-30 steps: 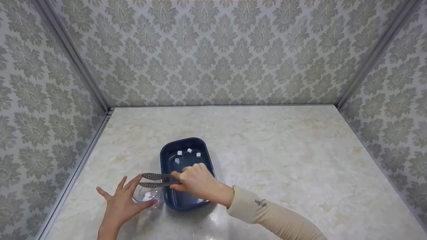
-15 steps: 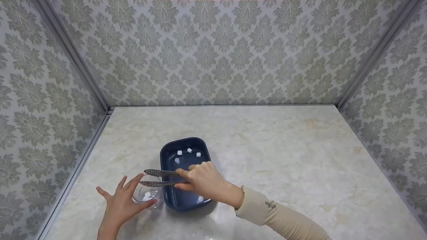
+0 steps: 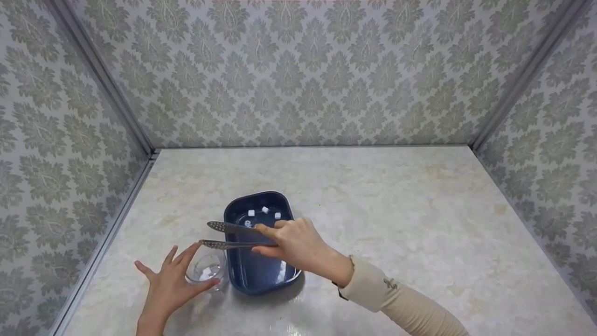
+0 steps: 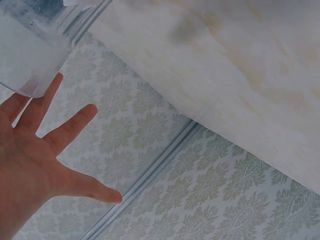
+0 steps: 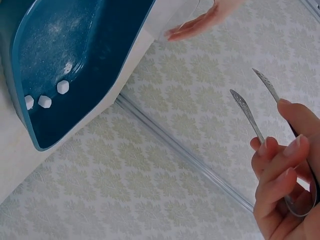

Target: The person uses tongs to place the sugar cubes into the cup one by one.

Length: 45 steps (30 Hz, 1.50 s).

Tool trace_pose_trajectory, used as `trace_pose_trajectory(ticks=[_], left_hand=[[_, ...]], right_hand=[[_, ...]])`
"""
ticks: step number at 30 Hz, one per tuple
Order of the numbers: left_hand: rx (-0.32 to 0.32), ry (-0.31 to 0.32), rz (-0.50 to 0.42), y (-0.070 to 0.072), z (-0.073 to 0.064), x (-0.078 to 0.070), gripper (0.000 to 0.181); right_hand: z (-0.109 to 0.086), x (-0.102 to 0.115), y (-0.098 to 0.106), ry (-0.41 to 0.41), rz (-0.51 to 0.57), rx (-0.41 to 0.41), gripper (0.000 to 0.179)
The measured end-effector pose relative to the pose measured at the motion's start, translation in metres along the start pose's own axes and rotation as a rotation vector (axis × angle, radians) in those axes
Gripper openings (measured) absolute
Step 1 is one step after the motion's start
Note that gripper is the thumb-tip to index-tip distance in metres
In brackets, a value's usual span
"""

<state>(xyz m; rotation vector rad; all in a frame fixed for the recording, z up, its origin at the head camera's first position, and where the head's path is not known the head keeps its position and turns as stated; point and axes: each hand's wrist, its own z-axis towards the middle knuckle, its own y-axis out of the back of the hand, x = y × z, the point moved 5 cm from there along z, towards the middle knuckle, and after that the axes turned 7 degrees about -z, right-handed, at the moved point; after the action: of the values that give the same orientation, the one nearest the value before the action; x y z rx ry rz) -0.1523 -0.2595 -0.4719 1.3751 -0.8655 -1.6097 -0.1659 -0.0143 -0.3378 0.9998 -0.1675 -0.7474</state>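
Note:
My left hand (image 3: 170, 284) holds a small clear plastic jar (image 3: 217, 265) upright on the table, thumb on the near side and fingers at the far side, the other fingers spread. White cubes (image 3: 206, 271) lie inside it. In the left wrist view the jar (image 4: 35, 60) shows at the top left. My right hand (image 3: 305, 245) grips metal tongs (image 3: 233, 227) above a dark blue tray (image 3: 261, 282). The tongs' perforated tips are apart, with nothing between them in the right wrist view, and they point left near the jar.
Several white cubes (image 3: 252, 213) lie at the far end of the tray, beside a small pale mark partly covered by the tongs. The marbled table (image 3: 396, 224) extends to the right. Patterned wall panels (image 3: 308, 74) enclose it at the back and sides.
My right hand has moved the tongs up and to the right, away from over the jar, and their tips have spread wider. The left hand and the jar have stayed in place.

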Motion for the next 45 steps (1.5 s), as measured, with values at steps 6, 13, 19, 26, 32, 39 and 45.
trace_pose_trajectory(ticks=[6,13,19,26,32,39,45], left_hand=[[-0.004,0.000,0.000,0.001,0.000,0.000,0.095],[-0.025,-0.012,-0.006,0.000,-0.001,0.000,0.094],[-0.027,-0.009,-0.007,0.000,-0.001,0.000,0.094],[-0.024,-0.009,-0.008,0.001,0.000,-0.001,0.094],[-0.015,-0.003,-0.019,0.001,-0.001,-0.001,0.094],[-0.015,0.000,-0.019,-0.001,-0.001,0.001,0.092],[-0.008,0.000,-0.013,-0.001,0.000,0.002,0.092]], right_hand=[[-0.002,-0.009,0.004,-0.031,0.024,0.005,0.039],[-0.003,-0.020,0.008,-0.080,0.066,-0.008,0.041],[-0.004,-0.028,0.008,-0.114,0.058,-0.037,0.040],[-0.004,-0.037,0.002,-0.155,0.043,-0.030,0.041],[-0.002,-0.047,-0.002,-0.202,0.058,-0.064,0.040],[0.000,-0.060,-0.010,-0.263,0.088,-0.070,0.037],[0.002,-0.066,-0.016,-0.300,0.072,-0.053,0.037]])
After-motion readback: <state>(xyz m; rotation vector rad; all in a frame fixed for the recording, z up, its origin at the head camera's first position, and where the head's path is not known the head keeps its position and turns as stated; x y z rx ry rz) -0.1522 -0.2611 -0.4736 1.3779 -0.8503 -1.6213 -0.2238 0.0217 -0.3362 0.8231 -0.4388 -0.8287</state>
